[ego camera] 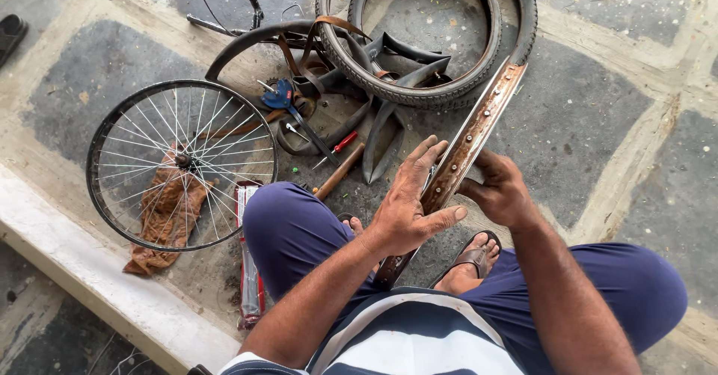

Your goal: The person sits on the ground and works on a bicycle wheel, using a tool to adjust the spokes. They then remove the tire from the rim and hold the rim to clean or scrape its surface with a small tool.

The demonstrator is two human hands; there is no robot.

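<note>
A rusty bare bicycle rim [474, 133] stands on edge between my knees, seen edge-on, running from my feet up to the tyres. My left hand [407, 203] lies flat against its left side with fingers spread. My right hand [499, 190] grips the rim from the right, fingers curled around it. Both hands are greasy.
A spoked wheel [181, 164] lies flat at left over a brown rag [166, 212]. Two black tyres [426, 31] and inner tubes [389, 113] lie ahead, with blue-handled pliers [284, 98], a red screwdriver [340, 145] and a wooden handle [338, 171]. A concrete kerb [97, 278] runs at lower left.
</note>
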